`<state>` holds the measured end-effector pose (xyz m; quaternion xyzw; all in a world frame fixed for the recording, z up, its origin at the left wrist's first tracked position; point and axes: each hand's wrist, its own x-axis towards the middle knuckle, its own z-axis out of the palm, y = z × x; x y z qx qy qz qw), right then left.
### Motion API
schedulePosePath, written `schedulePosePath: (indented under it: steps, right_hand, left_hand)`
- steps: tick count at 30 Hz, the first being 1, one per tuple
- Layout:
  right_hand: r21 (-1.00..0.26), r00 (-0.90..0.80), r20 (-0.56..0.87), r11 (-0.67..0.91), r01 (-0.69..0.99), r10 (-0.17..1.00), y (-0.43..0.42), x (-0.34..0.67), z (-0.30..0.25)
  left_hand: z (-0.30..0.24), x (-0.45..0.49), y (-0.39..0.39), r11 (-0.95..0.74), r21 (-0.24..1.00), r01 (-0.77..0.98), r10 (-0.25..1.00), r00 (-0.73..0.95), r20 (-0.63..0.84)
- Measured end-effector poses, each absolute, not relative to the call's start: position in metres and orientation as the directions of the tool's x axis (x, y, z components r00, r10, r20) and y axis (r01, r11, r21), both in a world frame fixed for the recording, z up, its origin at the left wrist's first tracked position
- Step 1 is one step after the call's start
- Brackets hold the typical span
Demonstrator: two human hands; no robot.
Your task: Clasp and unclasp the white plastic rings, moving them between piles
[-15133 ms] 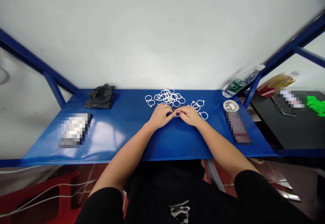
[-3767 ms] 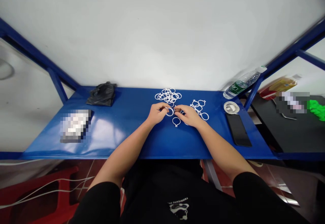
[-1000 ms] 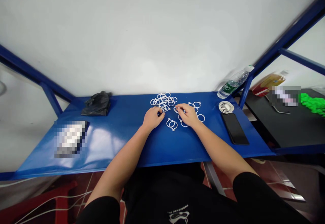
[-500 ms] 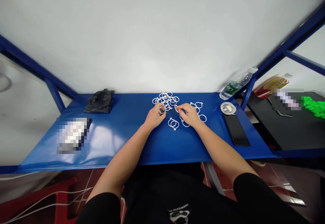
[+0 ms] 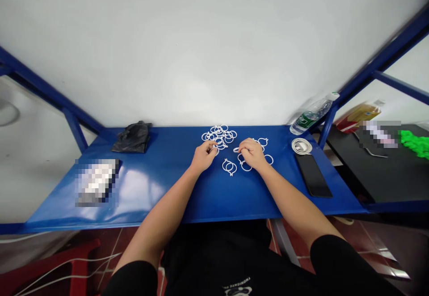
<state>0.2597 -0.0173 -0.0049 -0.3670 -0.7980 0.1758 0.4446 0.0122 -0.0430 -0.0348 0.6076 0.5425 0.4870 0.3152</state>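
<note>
A heap of white plastic rings lies at the back middle of the blue table. My left hand is curled at the heap's near edge, its fingertips pinched on a white ring. My right hand is beside it, fingers pinched on another white ring. Two joined rings lie on the table between and in front of both hands. More loose rings lie around and behind the right hand.
A black bag sits at the back left. At the right lie a coiled white cable, a black phone and a tipped water bottle. A blue frame post stands at the right corner, beside a black table.
Over the last second both hands stayed near the heap, each pinching a ring; the right hand drew a little nearer. The joined pair lies unmoved. The view shifted slightly.
</note>
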Motion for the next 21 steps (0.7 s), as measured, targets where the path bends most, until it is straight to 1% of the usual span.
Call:
schedulePosePath:
  steps: [3,6,8,9,13,17,21]
  right_hand:
    - [-0.623,-0.324,0.560,0.646,0.441,0.762,-0.016,0.262,-0.007]
    - [-0.675,-0.310,0.494,0.583,0.452,0.812,-0.016,0.263,-0.011]
    - [-0.696,-0.325,0.443,0.549,0.464,0.836,-0.015,0.263,-0.015]
    - [-0.685,-0.343,0.428,0.548,0.480,0.836,-0.014,0.264,-0.016]
    - [-0.555,-0.430,0.425,0.605,0.571,0.796,-0.008,0.266,-0.018]
    - [-0.449,-0.478,0.413,0.631,0.633,0.775,-0.004,0.262,-0.018]
    - [-0.341,-0.534,0.354,0.637,0.691,0.768,-0.006,0.251,-0.021]
  left_hand:
    - [-0.033,0.013,-0.040,-0.182,0.959,0.216,0.974,-0.098,0.206]
    - [-0.028,0.014,-0.038,-0.153,0.984,0.089,0.983,-0.093,0.161]
    - [-0.026,0.014,-0.038,-0.141,0.989,0.040,0.985,-0.093,0.145]
    - [-0.025,0.014,-0.038,-0.139,0.990,0.030,0.985,-0.097,0.141]
    - [-0.023,0.012,-0.039,-0.138,0.990,0.034,0.984,-0.105,0.141]
    - [-0.021,0.013,-0.041,-0.144,0.989,0.029,0.984,-0.104,0.146]
    - [-0.020,0.015,-0.041,-0.143,0.989,0.041,0.984,-0.098,0.146]
